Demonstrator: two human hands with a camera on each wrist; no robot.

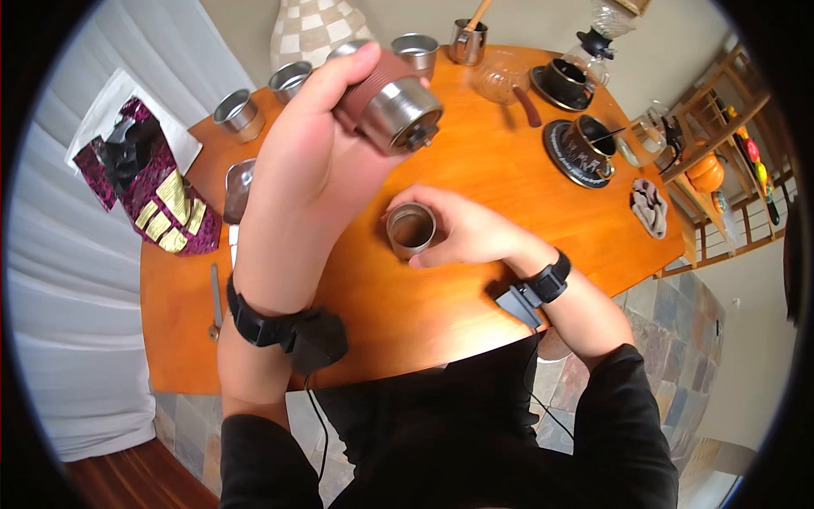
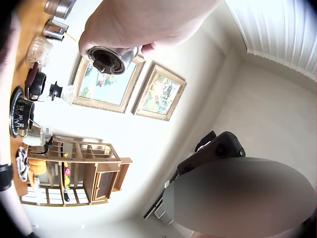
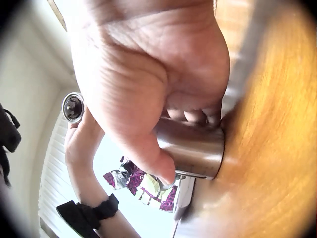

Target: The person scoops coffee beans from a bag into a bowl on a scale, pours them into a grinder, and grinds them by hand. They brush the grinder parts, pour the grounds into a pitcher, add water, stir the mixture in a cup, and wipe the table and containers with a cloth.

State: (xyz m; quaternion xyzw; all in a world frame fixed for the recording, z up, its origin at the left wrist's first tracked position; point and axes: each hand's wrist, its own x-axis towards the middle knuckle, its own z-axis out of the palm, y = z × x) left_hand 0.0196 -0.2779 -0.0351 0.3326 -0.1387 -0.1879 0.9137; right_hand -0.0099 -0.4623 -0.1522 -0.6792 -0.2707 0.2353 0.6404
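Raised over the table, my left hand [image 1: 309, 148] grips a steel hand coffee grinder body [image 1: 398, 114] with a brown ribbed band. Its end with a metal burr and shaft tilts down toward the right, as the left wrist view also shows. Lower down, my right hand [image 1: 471, 225] holds a small steel cup [image 3: 200, 148] that stands upright on the wooden table [image 1: 373, 331]. Thumb and fingers curl round the cup's wall. From the head view I see into the cup, where the inside looks brownish.
Steel canisters [image 1: 237, 114] line the table's back left, near a purple coffee bag [image 1: 174, 208]. A long spoon [image 1: 216, 301] lies at left. Black cups on saucers [image 1: 585, 148], a glass pot [image 1: 500, 78], a glass server [image 1: 642, 142] and a cloth [image 1: 649, 208] occupy the right side.
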